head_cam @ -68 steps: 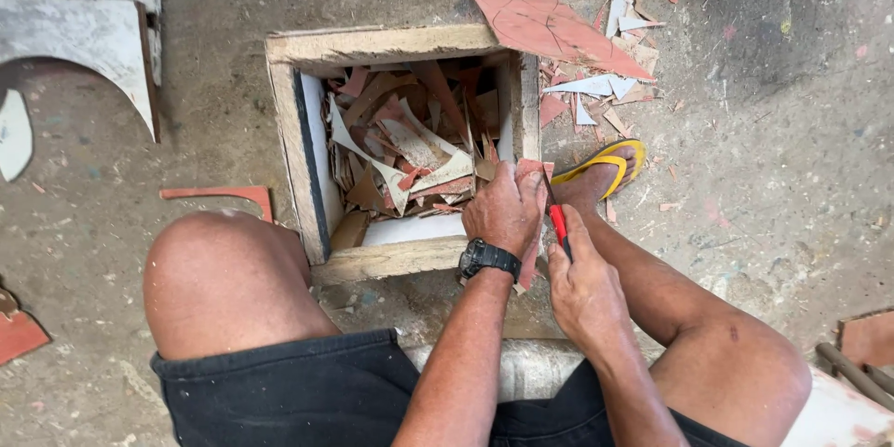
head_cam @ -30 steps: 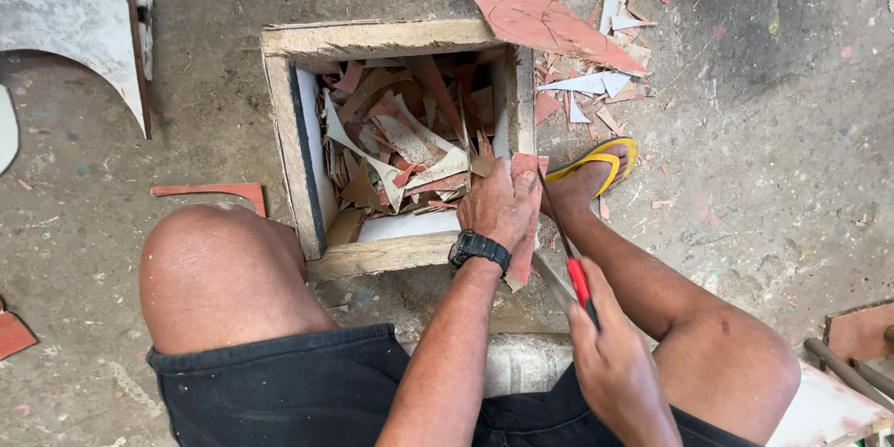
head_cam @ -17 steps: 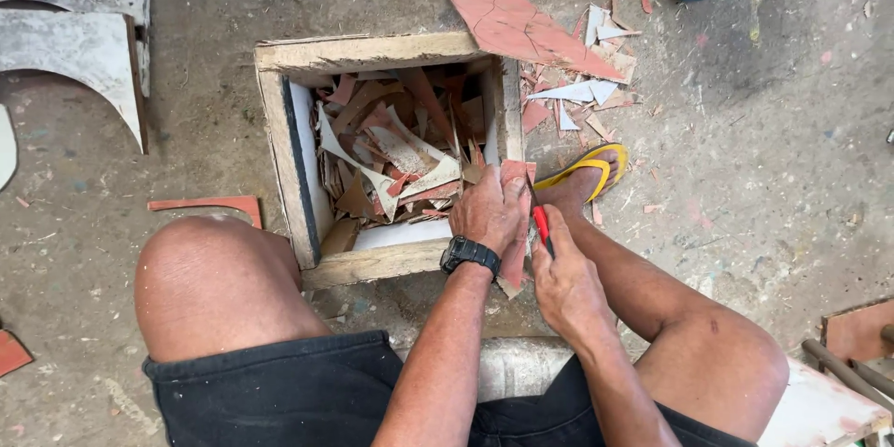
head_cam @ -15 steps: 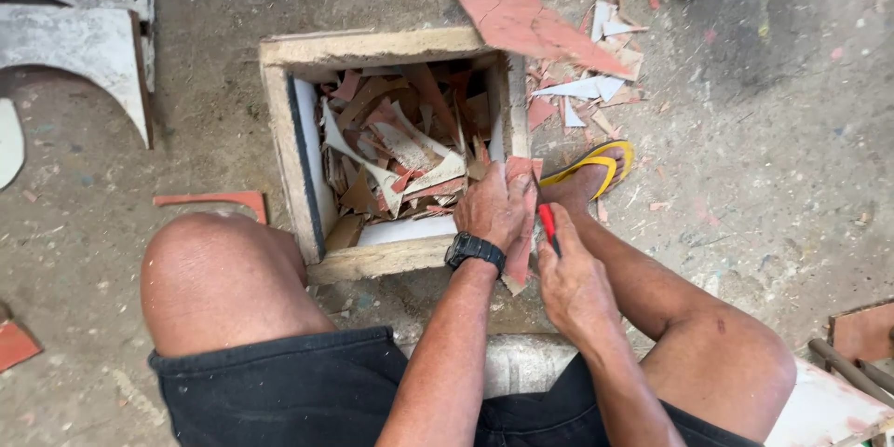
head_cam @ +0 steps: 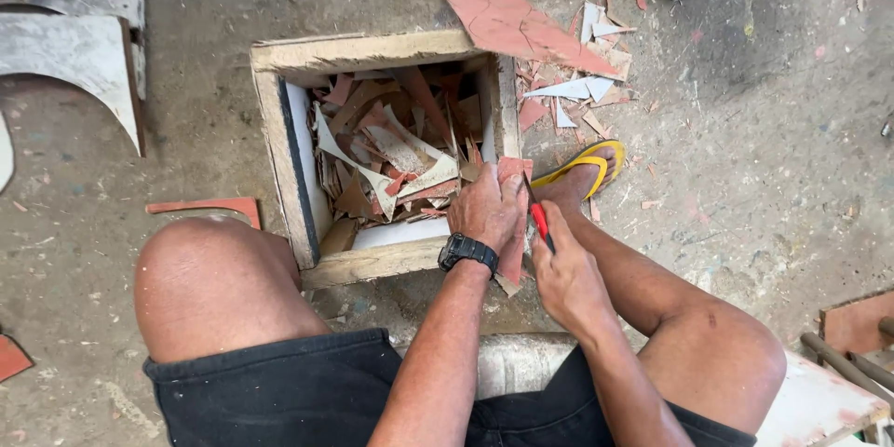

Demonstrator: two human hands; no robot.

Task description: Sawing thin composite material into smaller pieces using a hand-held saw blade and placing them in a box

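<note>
The left hand (head_cam: 484, 209) grips a red tile piece (head_cam: 511, 223) on edge, just beside the right wall of the wooden box (head_cam: 279, 130). The right hand (head_cam: 563, 275) is closed around a red-handled cutter (head_cam: 538, 220), its tip touching the tile. The box holds tile scraps (head_cam: 391, 149).

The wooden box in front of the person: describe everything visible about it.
The wooden box is a square, open-topped frame of rough, pale, worn boards resting on the dusty concrete floor. Broken reddish and whitish tile shards fill it. The left hand holds a reddish tile piece upright by its near right corner.
</note>
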